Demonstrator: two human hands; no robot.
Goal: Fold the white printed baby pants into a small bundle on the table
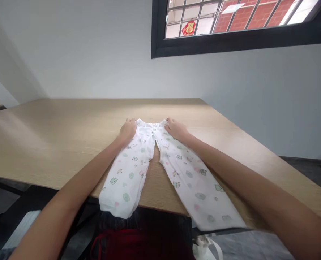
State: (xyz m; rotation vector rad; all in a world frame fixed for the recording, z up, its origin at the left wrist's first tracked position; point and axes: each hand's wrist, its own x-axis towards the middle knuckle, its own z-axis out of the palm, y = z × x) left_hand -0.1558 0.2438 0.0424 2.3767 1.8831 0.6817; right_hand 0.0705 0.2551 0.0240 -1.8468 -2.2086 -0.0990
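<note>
Left hand [128, 130] sits on the left end of the waistband of the trousers [155, 166], fingers curled down onto the cloth; can't tell if it's pinching fabric or just pressing. Right hand [176, 129] mirrors it on the right end of the waistband, fingers bent, resting on the cloth, grip likewise unclear. Both forearms run along the outer edges of the legs.

Trousers: small, white, with a print of little green and pink figures. They lie flat on the wooden bench [54, 137], waistband at the far end, toward the wall [81, 54], legs pointing back at the person. Long axis runs from wall to near edge of the bench. Legs splay apart in a narrow V, bare wood showing between them. Both cuffs hang just over the near edge of the bench. Window [242, 25] sits high on the wall, right of the trousers.
</note>
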